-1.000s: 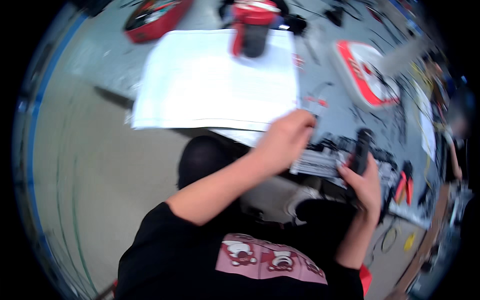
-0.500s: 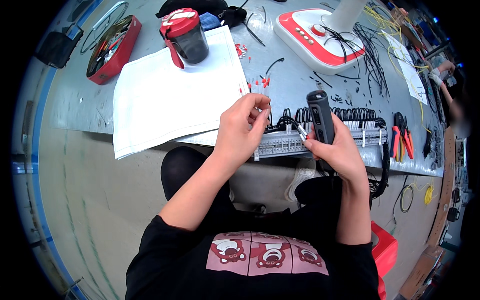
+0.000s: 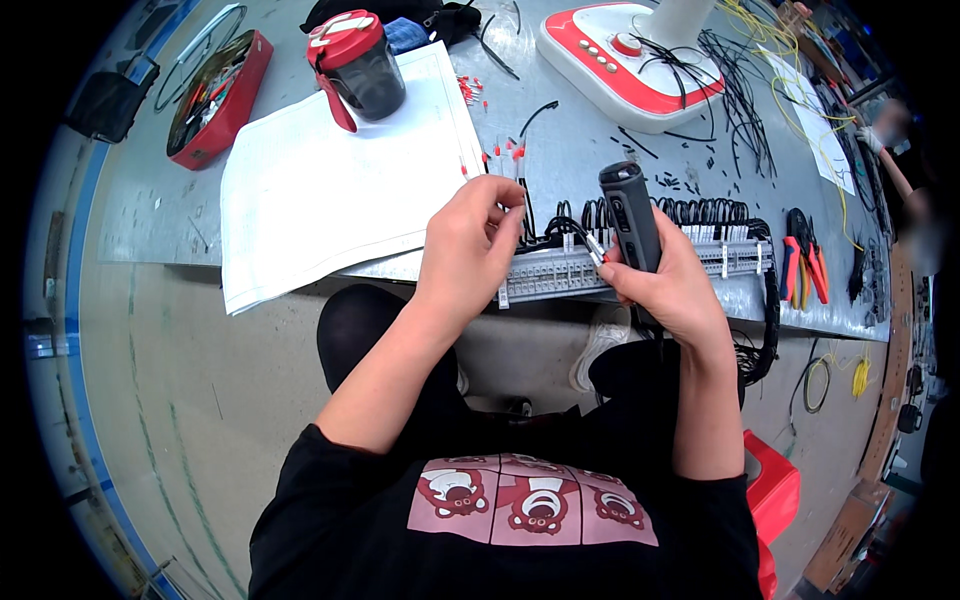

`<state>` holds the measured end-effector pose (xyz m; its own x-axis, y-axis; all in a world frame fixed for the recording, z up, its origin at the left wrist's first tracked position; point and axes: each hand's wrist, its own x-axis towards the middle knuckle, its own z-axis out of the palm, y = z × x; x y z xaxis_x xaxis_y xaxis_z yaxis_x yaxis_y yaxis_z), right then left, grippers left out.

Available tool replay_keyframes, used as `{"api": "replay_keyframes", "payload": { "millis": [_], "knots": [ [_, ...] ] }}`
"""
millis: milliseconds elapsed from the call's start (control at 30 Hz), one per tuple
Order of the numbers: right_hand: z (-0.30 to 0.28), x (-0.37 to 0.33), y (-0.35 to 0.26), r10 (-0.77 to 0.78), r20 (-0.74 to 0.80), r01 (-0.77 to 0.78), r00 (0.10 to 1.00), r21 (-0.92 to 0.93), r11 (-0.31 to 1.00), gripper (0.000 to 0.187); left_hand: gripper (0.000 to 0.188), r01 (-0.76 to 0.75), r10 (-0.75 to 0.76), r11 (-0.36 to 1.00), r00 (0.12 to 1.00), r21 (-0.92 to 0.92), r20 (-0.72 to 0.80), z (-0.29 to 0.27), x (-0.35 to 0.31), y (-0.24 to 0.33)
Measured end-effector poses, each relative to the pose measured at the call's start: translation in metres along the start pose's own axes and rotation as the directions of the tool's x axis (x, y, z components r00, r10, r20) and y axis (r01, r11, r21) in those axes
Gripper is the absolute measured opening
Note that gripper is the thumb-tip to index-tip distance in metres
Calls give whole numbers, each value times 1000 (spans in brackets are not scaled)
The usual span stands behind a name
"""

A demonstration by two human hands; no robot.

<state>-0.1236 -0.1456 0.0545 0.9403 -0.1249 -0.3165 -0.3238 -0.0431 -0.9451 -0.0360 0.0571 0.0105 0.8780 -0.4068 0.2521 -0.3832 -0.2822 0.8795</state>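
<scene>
My right hand (image 3: pixel 672 285) is wrapped round a dark grey cordless screwdriver (image 3: pixel 632 215), its buttoned end tilted up. Beside its thumb, black wires with white sleeves and red tips (image 3: pixel 598 250) rise from a long grey terminal block strip (image 3: pixel 555 278) at the table's front edge. Over the strip's left end, my left hand (image 3: pixel 468 240) has its fingers curled toward the thumb. Whatever its fingertips pinch is hidden. Just beyond them stand several loose black wires with red ferrules (image 3: pixel 518 153). Looped black wires (image 3: pixel 705 212) line the strip's far side.
Drawing sheets (image 3: pixel 340 200) lie at left under a red-lidded cup (image 3: pixel 365 75); a red tool box (image 3: pixel 222 100) is farther left. A red-and-white fan base (image 3: pixel 630 75) stands at the back. Pliers (image 3: pixel 805 260) lie right. Wire offcuts are scattered mid-table. Another person's gloved hand (image 3: pixel 872 138) shows far right.
The view has shifted slightly, so most things sit a little farther left and up. Both hands keep nearly the same pose, the screwdriver still in my right.
</scene>
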Motion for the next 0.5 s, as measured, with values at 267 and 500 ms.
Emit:
{"api": "replay_keyframes", "payload": {
  "millis": [267, 500],
  "knots": [
    [-1, 0, 1, -4, 5, 3, 1000, 11, 1000, 38, 9, -182, 141, 880, 982, 438, 125, -2, -7, 6],
    [1, -1, -1, -3, -6, 3, 1000, -7, 1000, 36, 9, -162, 132, 869, 987, 468, 96, -4, -11, 9]
  ]
}}
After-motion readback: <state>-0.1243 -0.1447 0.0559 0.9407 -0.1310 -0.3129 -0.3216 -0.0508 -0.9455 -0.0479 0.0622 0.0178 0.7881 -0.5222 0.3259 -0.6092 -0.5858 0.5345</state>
